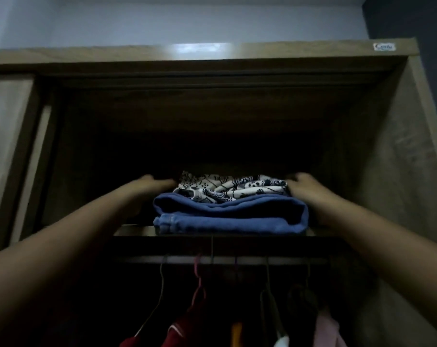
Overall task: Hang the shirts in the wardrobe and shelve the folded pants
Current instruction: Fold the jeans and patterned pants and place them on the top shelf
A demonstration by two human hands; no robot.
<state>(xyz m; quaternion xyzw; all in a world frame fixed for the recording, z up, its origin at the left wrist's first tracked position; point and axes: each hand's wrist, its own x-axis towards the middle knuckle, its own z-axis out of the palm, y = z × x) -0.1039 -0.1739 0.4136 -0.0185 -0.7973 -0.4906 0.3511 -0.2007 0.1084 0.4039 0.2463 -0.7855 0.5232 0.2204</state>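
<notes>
Your two forearms are reaching up from the bottom corners, one on each side of the stack so you can steady or square it from both ends. Your left hand [153, 182] is lying flat, fingers together, against the left end of the patterned pants [233, 187]; your right hand [305, 185] is resting at their right end, blurred, so I cannot tell if it's gripping cloth or just pressing. The patterned pants are sitting on the folded blue pants [231, 216], and both are lying on the upper shelf [135, 231], near its front edge, probably needing a push deeper. Below the shelf, the rail [237, 259] is carrying hangers with shirts: a red shirt [185, 333], a pink shirt [327, 330], and others too dark to make out. The wardrobe [387, 171] is standing open.
</notes>
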